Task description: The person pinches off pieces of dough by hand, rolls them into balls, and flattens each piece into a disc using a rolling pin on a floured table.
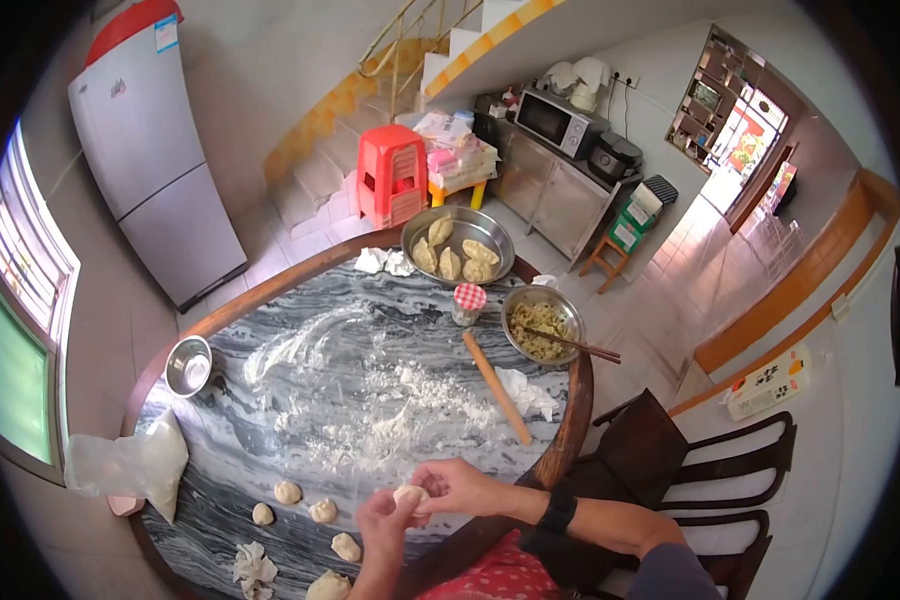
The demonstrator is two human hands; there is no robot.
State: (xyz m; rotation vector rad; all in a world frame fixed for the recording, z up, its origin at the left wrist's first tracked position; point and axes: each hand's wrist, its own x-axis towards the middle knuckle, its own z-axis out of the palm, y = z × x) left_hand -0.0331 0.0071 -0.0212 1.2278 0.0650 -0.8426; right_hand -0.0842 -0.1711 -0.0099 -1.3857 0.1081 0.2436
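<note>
One dough piece (410, 494) is being pinched between the left hand (382, 522) and right hand (458, 487), over the near side of the bench (215, 475) — shaping, seemingly; flattening it next would probably be needing the rolling pin (497, 388), lying right.

Tabletop (225, 450): grey-white marbling. Clock from its centre: held dough (410, 493), five, cream; rolling pin (497, 388), three, tan; jar lid (469, 296), one-thirty, red-white check; stool (376, 165), twelve, red.

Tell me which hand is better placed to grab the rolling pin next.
Probably your right hand: it's nearer the rolling pin than your left hand, though both hold the dough piece.
</note>
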